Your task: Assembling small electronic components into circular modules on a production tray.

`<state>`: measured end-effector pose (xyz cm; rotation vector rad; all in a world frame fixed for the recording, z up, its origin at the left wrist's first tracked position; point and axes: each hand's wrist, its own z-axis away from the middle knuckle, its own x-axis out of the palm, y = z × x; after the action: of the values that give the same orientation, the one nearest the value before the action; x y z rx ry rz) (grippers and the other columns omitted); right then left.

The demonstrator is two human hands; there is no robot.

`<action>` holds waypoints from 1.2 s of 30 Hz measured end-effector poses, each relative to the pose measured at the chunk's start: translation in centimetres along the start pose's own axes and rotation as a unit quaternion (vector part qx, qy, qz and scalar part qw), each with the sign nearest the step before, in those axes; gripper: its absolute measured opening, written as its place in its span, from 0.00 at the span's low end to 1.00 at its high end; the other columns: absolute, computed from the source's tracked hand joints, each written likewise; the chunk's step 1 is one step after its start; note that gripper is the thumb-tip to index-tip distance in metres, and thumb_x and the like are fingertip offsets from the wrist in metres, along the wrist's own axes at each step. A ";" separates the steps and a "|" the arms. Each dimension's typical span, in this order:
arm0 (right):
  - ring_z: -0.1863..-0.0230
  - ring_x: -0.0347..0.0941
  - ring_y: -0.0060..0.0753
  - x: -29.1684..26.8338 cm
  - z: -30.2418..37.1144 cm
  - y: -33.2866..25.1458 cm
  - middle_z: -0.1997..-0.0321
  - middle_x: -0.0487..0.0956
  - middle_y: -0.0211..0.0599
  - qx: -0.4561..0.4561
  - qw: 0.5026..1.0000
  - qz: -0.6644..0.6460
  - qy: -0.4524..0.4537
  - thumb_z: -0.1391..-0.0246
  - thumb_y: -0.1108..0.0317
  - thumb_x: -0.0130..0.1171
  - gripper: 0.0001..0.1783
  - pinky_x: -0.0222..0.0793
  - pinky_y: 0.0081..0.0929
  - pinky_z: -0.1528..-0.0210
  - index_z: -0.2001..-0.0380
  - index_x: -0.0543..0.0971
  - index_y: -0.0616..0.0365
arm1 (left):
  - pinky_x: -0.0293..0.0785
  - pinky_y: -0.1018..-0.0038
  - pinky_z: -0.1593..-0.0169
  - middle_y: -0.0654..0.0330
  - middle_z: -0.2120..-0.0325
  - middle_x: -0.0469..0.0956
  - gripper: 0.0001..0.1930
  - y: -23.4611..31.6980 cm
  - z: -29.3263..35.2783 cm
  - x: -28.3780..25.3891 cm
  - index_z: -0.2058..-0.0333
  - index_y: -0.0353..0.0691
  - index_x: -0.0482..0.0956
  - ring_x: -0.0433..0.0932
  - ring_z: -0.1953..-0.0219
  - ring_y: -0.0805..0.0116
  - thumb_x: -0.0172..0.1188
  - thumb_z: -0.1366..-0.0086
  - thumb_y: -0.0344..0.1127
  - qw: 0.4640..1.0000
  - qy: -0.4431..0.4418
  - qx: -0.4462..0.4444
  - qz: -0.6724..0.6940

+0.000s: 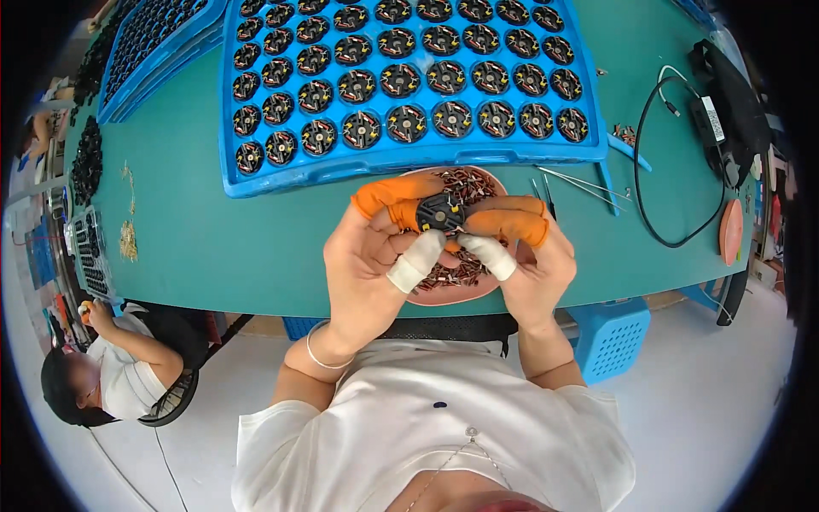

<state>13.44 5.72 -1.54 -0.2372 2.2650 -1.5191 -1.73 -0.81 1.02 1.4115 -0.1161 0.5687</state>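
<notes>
Between both hands I hold a round black plastic part (pixel 438 213) with small yellow pieces on it, above a pink bowl (pixel 456 299). My left hand (pixel 375 243), with orange and white finger covers, grips its left side. My right hand (pixel 520 247), covered the same way, pinches its right edge; what lies between those fingertips is too small to make out. Many small dark red cylindrical components (pixel 467 183) fill the bowl. Beyond my hands lies a blue tray (pixel 409 162) with rows of similar round black parts carrying red and yellow pieces.
More blue trays (pixel 153 64) are stacked at the far left. Tweezers (pixel 584 181) lie right of the bowl, near a black cable (pixel 653 230) and a black bag (pixel 734 111). A blue stool (pixel 612 341) stands below the table edge. Another person (pixel 128 367) sits at lower left.
</notes>
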 end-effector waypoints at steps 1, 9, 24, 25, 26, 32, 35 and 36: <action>0.66 0.73 0.31 -0.1 -0.1 0.0 0.67 0.79 0.41 0.000 1.000 0.000 0.000 0.61 0.80 0.67 0.10 0.68 0.22 0.67 0.72 0.79 0.64 | 0.81 0.72 0.59 0.51 0.55 0.73 0.19 0.1 0.0 -0.1 0.49 0.30 0.66 0.78 0.59 0.67 0.55 0.39 0.20 1.000 -0.002 -0.006 0.002; 0.59 0.72 0.26 -0.1 -0.1 0.4 0.60 0.77 0.38 0.162 0.941 -0.295 -0.039 0.55 0.84 0.63 0.14 0.67 0.25 0.55 0.63 0.73 0.65 | 0.80 0.72 0.58 0.52 0.55 0.74 0.21 0.1 0.0 -0.1 0.47 0.31 0.65 0.77 0.58 0.68 0.56 0.39 0.20 1.000 -0.021 -0.001 0.005; 0.63 0.71 0.24 -0.2 0.1 0.1 0.62 0.77 0.36 0.149 0.958 -0.245 -0.026 0.56 0.83 0.65 0.15 0.67 0.23 0.58 0.63 0.74 0.63 | 0.79 0.80 0.62 0.54 0.56 0.75 0.19 -0.2 0.7 0.5 0.49 0.27 0.69 0.79 0.62 0.72 0.58 0.40 0.21 0.987 0.008 0.067 -0.143; 0.63 0.71 0.24 -0.2 0.1 0.1 0.62 0.77 0.36 0.149 0.958 -0.245 -0.026 0.56 0.83 0.65 0.15 0.67 0.23 0.58 0.63 0.74 0.63 | 0.78 0.80 0.62 0.53 0.56 0.75 0.19 -0.3 0.7 0.5 0.50 0.27 0.70 0.79 0.62 0.72 0.59 0.40 0.21 0.983 0.007 0.078 -0.165; 0.61 0.71 0.27 -0.1 0.3 0.1 0.61 0.76 0.39 0.148 0.964 -0.220 -0.034 0.58 0.84 0.63 0.16 0.68 0.25 0.56 0.64 0.72 0.63 | 0.78 0.80 0.62 0.53 0.56 0.75 0.19 -0.4 0.8 0.4 0.50 0.27 0.70 0.79 0.62 0.72 0.59 0.40 0.21 0.983 0.007 0.078 -0.165; 0.60 0.70 0.26 0.1 0.1 -0.4 0.61 0.75 0.38 0.181 0.958 -0.220 -0.020 0.57 0.83 0.63 0.17 0.67 0.24 0.57 0.63 0.71 0.62 | 0.79 0.79 0.61 0.52 0.56 0.75 0.17 -0.9 0.6 0.7 0.52 0.26 0.72 0.79 0.63 0.71 0.59 0.41 0.20 0.973 0.027 0.110 -0.203; 0.62 0.69 0.22 0.0 0.0 0.0 0.62 0.75 0.35 0.174 0.952 -0.251 -0.023 0.55 0.81 0.65 0.17 0.65 0.21 0.59 0.62 0.71 0.61 | 0.79 0.79 0.62 0.52 0.57 0.75 0.18 -1.0 0.7 0.9 0.52 0.27 0.72 0.80 0.63 0.70 0.59 0.42 0.19 0.976 0.039 0.125 -0.174; 0.62 0.68 0.22 -0.1 0.1 0.1 0.61 0.75 0.35 0.158 0.957 -0.240 -0.035 0.54 0.81 0.65 0.17 0.65 0.21 0.59 0.61 0.70 0.61 | 0.79 0.78 0.62 0.52 0.56 0.75 0.17 -1.2 0.8 0.8 0.52 0.27 0.72 0.80 0.63 0.70 0.59 0.42 0.19 0.974 0.038 0.132 -0.182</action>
<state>13.56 5.74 -1.63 -0.7752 1.9560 -2.0450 -0.34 -1.38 0.39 1.6185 0.2843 0.3393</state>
